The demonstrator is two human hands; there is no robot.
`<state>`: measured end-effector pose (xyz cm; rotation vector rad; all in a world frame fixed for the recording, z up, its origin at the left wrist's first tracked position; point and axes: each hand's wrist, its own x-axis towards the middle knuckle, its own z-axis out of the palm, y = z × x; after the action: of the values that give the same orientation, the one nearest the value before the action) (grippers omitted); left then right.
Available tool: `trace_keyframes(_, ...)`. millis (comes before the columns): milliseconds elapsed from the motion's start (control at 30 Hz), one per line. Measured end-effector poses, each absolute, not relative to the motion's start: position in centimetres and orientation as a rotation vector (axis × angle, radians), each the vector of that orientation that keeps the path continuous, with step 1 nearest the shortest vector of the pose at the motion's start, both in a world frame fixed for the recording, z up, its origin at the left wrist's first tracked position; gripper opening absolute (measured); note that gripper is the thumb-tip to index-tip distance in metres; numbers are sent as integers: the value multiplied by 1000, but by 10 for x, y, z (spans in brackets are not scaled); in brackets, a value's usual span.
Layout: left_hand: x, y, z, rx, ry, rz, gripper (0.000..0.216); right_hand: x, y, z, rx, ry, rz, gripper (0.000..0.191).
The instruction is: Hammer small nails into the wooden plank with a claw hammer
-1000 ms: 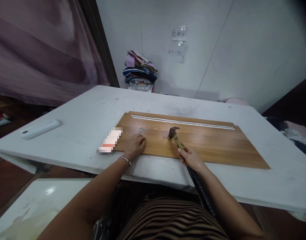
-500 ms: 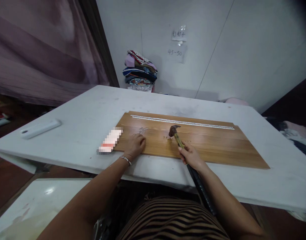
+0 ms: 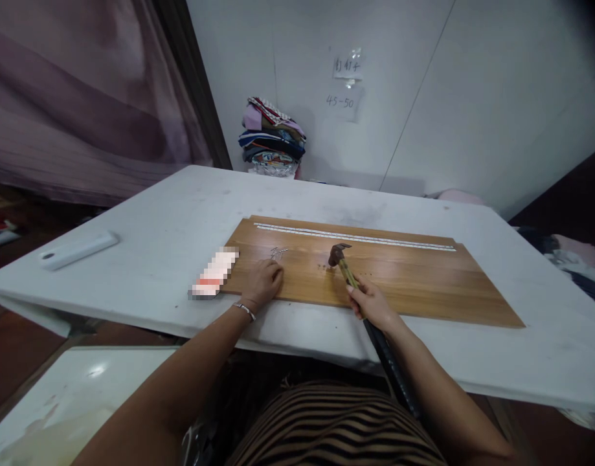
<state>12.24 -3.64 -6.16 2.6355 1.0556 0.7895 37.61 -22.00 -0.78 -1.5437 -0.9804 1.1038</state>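
Your right hand [image 3: 372,305] grips the claw hammer [image 3: 381,346] partway along its handle, fingers wrapped around it, just right of the frame's centre. Your left hand [image 3: 263,281] lies loosely curled on the wood-grain board [image 3: 423,285], left of centre; you cannot tell from here whether its fingers pinch anything. Loose nails [image 3: 278,252] lie just beyond its fingertips. The hammer's head is over mid-board, beside small dark specks that may be nail heads; whether it touches the wood is unclear. This looks like the nail-driving step, so the next move probably calls for a square, controlled blow, or for a fresh nail if that one is flush. Two pale strips [image 3: 350,235] run along the board's far edge, and the white table [image 3: 171,213] spans the frame beneath.
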Motion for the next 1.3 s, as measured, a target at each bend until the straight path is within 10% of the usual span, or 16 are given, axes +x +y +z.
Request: trace_keyframes(1300,123,-36,-63,2636,1049,795,18,378,-220,-13,-1526,-973,1127,69)
